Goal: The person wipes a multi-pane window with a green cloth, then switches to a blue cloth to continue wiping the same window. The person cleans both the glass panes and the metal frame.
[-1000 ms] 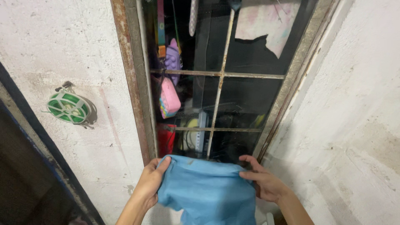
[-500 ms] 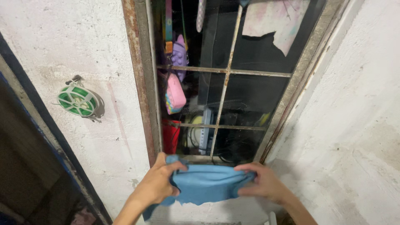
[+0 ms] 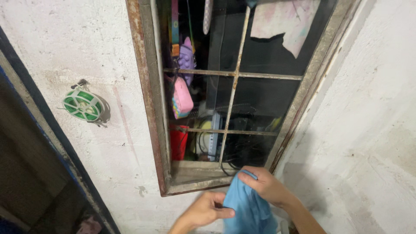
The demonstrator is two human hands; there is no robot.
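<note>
Where half a second ago both hands stretched it wide along the sill, the soft blue cloth [image 3: 249,210] now hangs bunched below the rusty window frame's [image 3: 190,187] bottom edge; right hand [image 3: 266,187] pinches its top, left hand [image 3: 207,211] grips its side, hands close together.

A soft light-blue cloth [image 3: 248,208], plain and matte, hangs bunched and gathered into vertical folds just below the lower edge of the window. Its top corner peaks upward; its lower part runs out of view at the bottom.
</note>
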